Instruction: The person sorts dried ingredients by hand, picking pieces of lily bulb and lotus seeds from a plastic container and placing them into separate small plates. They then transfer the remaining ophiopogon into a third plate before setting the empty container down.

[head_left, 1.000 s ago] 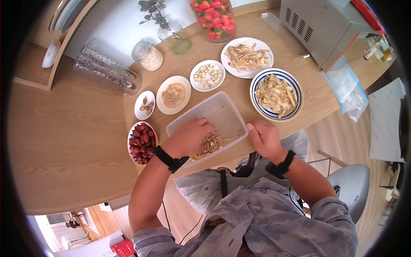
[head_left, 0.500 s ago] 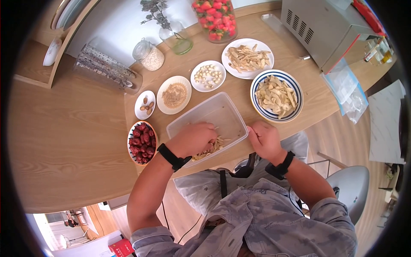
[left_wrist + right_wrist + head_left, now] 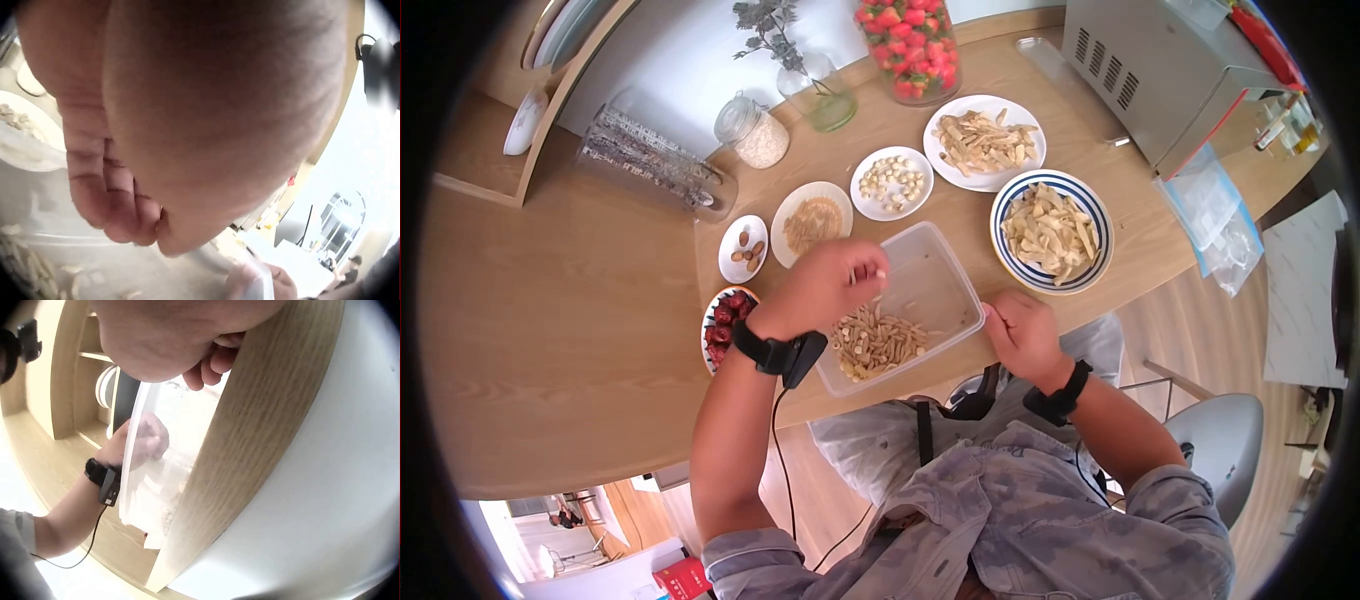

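A clear plastic box [image 3: 940, 262] holds pale dried pieces [image 3: 880, 342] heaped at its near left end. Over the box's left side, beside the cream plate [image 3: 788, 252], my left hand [image 3: 825, 285] is raised with curled fingers; a small pale piece seems to show between fingertips and thumb. In the left wrist view the fingers [image 3: 128, 215] meet the thumb, hiding most of what they pinch. My right hand [image 3: 1022, 335] grips the box's right corner, its fingers curled at the rim; the right wrist view shows this hand [image 3: 187, 337] above the table edge.
Behind the box stand a plate of whitish pieces [image 3: 892, 184], a plate of dried slices [image 3: 985, 142] and a striped bowl [image 3: 1052, 228]. At left are a nut dish [image 3: 743, 250] and a bowl of red dates [image 3: 722, 325]. Jars and a grey appliance [image 3: 1150, 75] stand farther back.
My left hand has risen out of the pale pieces and moved back and left, toward the cream plate, uncovering the heap. My right hand stays at the box's corner.
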`<state>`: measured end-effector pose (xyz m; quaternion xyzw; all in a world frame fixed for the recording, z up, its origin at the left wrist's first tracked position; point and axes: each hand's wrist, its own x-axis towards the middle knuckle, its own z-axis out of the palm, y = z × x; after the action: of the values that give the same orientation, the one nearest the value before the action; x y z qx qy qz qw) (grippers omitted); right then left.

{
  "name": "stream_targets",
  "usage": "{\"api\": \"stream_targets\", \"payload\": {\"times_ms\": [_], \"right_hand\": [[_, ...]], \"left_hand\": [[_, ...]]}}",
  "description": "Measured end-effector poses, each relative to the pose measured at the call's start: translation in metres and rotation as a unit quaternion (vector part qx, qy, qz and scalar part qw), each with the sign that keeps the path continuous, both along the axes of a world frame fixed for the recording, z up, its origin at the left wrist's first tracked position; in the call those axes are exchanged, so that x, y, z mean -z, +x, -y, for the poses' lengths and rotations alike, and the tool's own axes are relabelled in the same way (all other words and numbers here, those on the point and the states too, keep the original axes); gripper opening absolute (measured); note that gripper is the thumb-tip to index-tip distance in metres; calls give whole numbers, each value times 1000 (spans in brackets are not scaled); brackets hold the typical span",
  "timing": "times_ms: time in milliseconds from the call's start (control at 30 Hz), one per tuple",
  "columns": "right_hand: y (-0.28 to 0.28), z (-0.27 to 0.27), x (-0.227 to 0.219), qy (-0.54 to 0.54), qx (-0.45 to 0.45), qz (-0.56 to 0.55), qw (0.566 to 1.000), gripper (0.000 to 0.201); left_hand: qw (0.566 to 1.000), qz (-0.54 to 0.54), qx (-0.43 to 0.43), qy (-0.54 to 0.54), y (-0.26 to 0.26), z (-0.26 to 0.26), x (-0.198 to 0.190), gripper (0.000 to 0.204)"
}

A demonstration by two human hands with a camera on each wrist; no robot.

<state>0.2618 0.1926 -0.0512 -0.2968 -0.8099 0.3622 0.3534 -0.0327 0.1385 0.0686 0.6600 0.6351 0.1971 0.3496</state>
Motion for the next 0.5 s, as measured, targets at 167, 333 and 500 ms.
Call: {"api": "stream_targets", "payload": {"times_ms": [167,333,500], "right_hand": [[-2,2,3,15,16,-4,1000,19],[-2,1,6,16,12,-5,1000,22],[-5,1,3,24,4,-7,1000,21]], "left_hand": [[986,-39,-89,136,-30,-45,28,13],[982,-65,-143,105,-57,-72,48,17],[962,-15,-179,208,-58,-75,57,16]]}}
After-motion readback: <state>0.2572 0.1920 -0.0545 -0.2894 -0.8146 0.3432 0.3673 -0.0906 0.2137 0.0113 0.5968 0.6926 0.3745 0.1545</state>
